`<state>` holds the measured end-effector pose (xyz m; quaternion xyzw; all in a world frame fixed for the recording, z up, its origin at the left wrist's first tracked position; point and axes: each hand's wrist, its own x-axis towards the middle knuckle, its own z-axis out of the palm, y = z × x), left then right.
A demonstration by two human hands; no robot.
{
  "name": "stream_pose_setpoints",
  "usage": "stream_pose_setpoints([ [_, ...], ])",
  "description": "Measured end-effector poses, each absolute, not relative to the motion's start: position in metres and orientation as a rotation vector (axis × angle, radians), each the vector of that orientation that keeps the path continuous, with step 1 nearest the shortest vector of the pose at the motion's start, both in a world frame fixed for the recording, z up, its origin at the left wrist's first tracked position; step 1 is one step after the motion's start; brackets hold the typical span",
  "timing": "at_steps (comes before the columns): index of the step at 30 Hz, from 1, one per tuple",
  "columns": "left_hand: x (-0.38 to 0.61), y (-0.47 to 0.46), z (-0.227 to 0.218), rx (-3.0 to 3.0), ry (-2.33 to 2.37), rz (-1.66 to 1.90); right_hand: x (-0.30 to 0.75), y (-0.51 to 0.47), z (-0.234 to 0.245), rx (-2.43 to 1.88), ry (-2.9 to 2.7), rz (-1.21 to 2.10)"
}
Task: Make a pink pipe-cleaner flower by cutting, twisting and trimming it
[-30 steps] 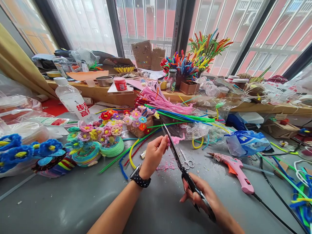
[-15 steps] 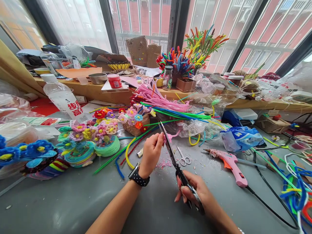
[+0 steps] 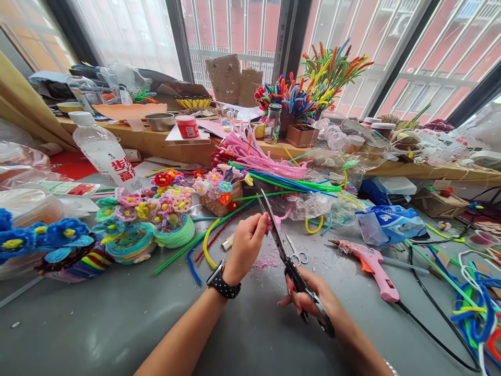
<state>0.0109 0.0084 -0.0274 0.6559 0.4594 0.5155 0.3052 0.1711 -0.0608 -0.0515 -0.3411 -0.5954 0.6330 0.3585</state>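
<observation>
My left hand (image 3: 247, 240) pinches a short pink pipe cleaner piece (image 3: 281, 218), mostly hidden behind fingers and blades. My right hand (image 3: 317, 297) grips long black-handled scissors (image 3: 289, 263), whose blades point up and away, parted a little, right beside the left fingertips. Pink fuzz clippings (image 3: 265, 260) are scattered on the grey table below. Just right of the blades lie small silver scissors (image 3: 298, 253).
A pink glue gun (image 3: 371, 263) with a black cord lies to the right. Fuzzy flower pots (image 3: 172, 230) and a water bottle (image 3: 105, 151) stand left. Pink pipe cleaners (image 3: 262, 156) are heaped behind, near a blue packet (image 3: 391, 224). Tangled coloured stems (image 3: 475, 303) lie far right.
The view has shifted slightly. My left hand still pinches the pink pipe cleaner piece, and the scissors stay beside it with blades a little apart.
</observation>
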Motion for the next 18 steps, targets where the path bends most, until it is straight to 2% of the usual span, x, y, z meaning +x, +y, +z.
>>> stream_pose_setpoints([
  [18,0.0137,0.0108,-0.033,1.662,1.209,1.353,0.1671,-0.062,-0.0535,-0.917,-1.576,1.612],
])
